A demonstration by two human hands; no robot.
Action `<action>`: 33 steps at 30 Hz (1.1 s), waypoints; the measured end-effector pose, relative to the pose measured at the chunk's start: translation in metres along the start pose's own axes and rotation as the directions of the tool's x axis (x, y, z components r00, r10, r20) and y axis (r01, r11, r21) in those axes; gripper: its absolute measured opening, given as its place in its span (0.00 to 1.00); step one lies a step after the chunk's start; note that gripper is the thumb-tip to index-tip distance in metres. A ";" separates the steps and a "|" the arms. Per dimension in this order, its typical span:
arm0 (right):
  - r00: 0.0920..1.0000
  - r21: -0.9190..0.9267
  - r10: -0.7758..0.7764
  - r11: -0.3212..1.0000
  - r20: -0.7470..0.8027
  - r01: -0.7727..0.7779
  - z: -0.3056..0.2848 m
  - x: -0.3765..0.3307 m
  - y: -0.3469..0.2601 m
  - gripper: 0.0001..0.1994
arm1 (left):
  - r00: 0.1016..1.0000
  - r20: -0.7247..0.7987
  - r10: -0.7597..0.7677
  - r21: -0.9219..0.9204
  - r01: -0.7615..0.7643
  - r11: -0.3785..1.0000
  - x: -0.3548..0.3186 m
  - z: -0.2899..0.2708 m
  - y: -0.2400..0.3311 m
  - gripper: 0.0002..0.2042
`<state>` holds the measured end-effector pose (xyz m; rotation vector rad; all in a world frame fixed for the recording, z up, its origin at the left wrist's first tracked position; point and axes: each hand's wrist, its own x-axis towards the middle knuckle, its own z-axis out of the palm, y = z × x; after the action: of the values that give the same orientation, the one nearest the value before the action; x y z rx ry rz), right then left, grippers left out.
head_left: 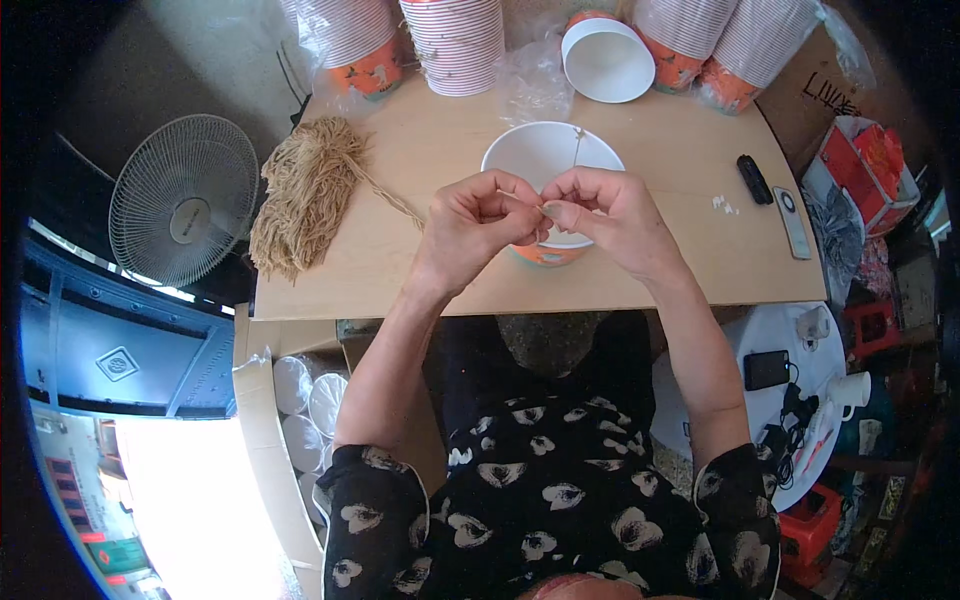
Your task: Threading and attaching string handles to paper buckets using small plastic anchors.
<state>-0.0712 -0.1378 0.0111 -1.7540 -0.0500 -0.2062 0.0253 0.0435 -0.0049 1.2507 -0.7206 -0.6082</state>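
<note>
My left hand and my right hand meet fingertip to fingertip above the near side of a white-lined paper bucket with an orange outside. Both hands are closed in a pinch on what looks like the end of a thin cord, mostly hidden by the fingers. Across the bucket's mouth, a tan cord hangs from the far rim down toward my right fingers. Left of my hands lies a thick bundle of tan cords. Several twisted strands trail from it toward my left wrist.
Stacks of paper buckets line the table's back edge, near a bucket on its side. Small white pieces, a black device and a silver remote lie at right. A fan stands left; a box of wrapped cups sits below.
</note>
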 end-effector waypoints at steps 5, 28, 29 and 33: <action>0.997 -0.020 -0.082 0.996 -0.009 0.082 0.002 -0.002 0.005 0.04 | 1.000 0.020 -0.001 0.050 0.000 0.999 -0.004 -0.001 -0.001 0.06; 0.988 -0.037 -0.111 0.994 -0.111 0.107 0.008 -0.004 -0.001 0.06 | 0.996 0.086 -0.016 -0.023 0.018 1.000 -0.008 -0.001 0.005 0.16; 0.987 -0.040 -0.112 0.993 -0.112 0.108 0.007 -0.004 -0.002 0.06 | 0.996 0.088 -0.013 -0.024 0.015 1.000 -0.007 0.000 0.006 0.16; 0.985 -0.039 -0.134 0.991 -0.112 0.130 0.005 -0.004 -0.005 0.05 | 0.997 0.044 -0.065 0.123 0.060 0.991 -0.003 0.005 0.014 0.11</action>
<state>-0.0755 -0.1314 0.0141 -1.7686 -0.0802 -0.4057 0.0199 0.0453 0.0092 1.3795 -0.7700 -0.6554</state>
